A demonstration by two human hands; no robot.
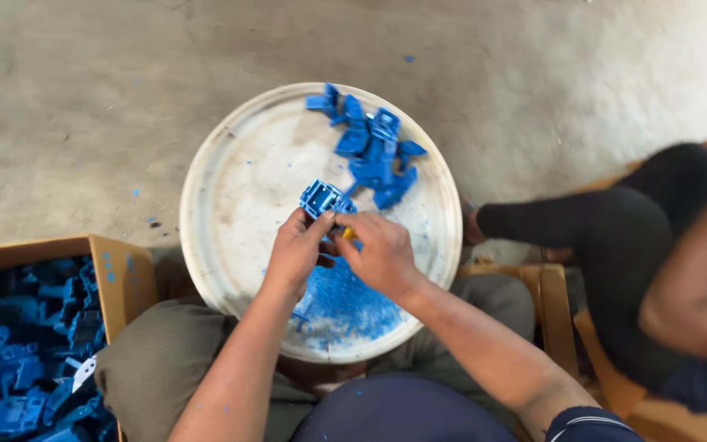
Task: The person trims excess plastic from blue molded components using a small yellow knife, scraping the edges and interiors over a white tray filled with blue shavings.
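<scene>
Left hand (294, 250) pinching blue plastic part (323, 198); right hand (380, 252) pressed close, gripping small yellow-handled tool (348, 235), over round tray (206, 164).

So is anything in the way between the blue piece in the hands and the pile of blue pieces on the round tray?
Nothing visible. The left hand and right hand hold the blue piece; only bare tray lies between it and the pile.
</scene>
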